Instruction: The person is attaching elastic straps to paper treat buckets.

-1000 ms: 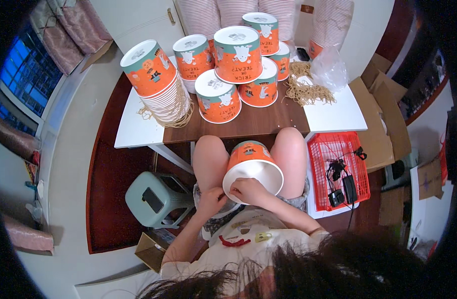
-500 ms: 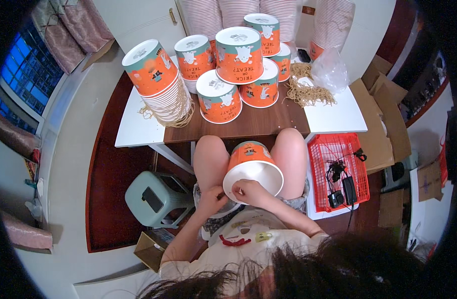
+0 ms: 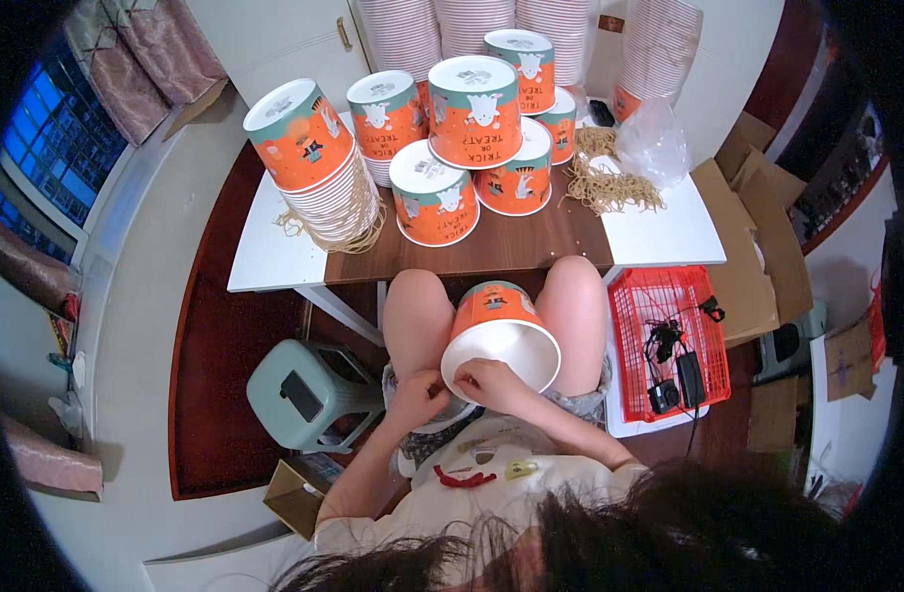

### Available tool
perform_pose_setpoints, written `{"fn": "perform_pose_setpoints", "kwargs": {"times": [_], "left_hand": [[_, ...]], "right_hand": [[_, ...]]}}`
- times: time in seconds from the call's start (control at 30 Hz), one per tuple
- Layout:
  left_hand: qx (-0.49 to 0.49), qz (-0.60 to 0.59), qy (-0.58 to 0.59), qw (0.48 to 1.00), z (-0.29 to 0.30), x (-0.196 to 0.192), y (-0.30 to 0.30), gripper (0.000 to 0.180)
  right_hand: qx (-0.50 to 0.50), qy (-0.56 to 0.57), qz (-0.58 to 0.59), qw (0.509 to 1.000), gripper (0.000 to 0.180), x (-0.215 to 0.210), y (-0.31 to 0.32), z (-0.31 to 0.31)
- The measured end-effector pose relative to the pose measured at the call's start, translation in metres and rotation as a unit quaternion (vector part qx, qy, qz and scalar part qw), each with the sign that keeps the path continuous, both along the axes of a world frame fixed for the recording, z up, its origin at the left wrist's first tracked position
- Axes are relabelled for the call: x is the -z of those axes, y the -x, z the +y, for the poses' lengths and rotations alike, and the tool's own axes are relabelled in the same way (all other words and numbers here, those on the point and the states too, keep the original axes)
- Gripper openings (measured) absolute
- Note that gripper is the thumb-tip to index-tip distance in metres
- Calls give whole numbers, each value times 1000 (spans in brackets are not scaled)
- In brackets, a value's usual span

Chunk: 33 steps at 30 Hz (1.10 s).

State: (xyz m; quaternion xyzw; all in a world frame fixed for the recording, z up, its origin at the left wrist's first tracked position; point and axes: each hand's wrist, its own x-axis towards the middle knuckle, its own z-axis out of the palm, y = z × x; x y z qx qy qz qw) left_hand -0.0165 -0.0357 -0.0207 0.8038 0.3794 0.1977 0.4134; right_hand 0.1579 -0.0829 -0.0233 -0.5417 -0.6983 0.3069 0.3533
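A paper bucket (image 3: 493, 303) with an orange and green printed wall and white inside lies tilted between my knees, its mouth toward me. At the lower left of its rim, my left hand (image 3: 421, 399) is closed, with its fingers bent toward the bucket wall. My right hand (image 3: 491, 385) reaches across the lower part of the mouth, fingers pinched together close to the same stretch of rim. Whatever the fingertips hold is too small or hidden to make out. The two hands are a short way apart.
Upside-down buckets (image 3: 474, 113) are piled on the table (image 3: 402, 260). A nested bucket stack (image 3: 319, 192) at left has tan cords draped on it; more cords (image 3: 614, 187) lie right, beside a clear plastic bag (image 3: 656, 141). A stool (image 3: 309, 395) and red basket (image 3: 674, 335) flank my legs.
My right hand has shifted slightly, its fingers drawn in a little lower at the rim. My left hand and the bucket stay nearly in place.
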Motion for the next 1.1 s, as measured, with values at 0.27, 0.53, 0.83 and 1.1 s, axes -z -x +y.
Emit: {"fn": "perform_pose_setpoints", "kwargs": {"times": [0.27, 0.53, 0.83, 1.1], "left_hand": [[-18, -1, 27, 999, -1, 1, 0, 21], [-18, 14, 51, 998, -2, -6, -1, 21], [-3, 2, 36, 999, -1, 1, -1, 20], [-9, -3, 35, 999, -2, 0, -3, 18]], "right_hand": [[10, 9, 16, 1000, 11, 0, 1, -1], [14, 15, -9, 1000, 13, 1, 1, -1], [20, -4, 3, 1000, 14, 1, 3, -2], [30, 0, 3, 1000, 16, -2, 4, -4]]}}
